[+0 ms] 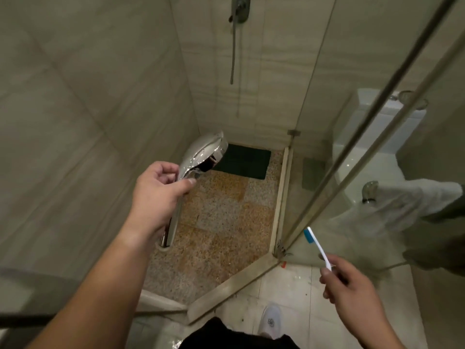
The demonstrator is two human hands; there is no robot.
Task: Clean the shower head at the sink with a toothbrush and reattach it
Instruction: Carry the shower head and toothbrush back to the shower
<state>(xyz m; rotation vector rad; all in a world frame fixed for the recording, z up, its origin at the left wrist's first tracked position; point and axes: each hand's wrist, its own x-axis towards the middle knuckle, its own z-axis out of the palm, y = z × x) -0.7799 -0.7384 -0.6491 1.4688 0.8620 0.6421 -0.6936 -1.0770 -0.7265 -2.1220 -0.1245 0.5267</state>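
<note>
Left grip (157, 190) clenched round chrome shower head (201, 157) handle, held over shower floor (221, 222), face tilted down. Right grip (352, 290) pinching toothbrush (317, 248), bristles up, beside glass door (377, 147). Hose (233, 46) hanging on far wall.

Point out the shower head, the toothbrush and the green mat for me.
shower head (201, 153), head view, on the chrome back of its round head.
toothbrush (317, 245), head view, on the white handle below the blue bristle end.
green mat (242, 159), head view, on its middle.
</note>
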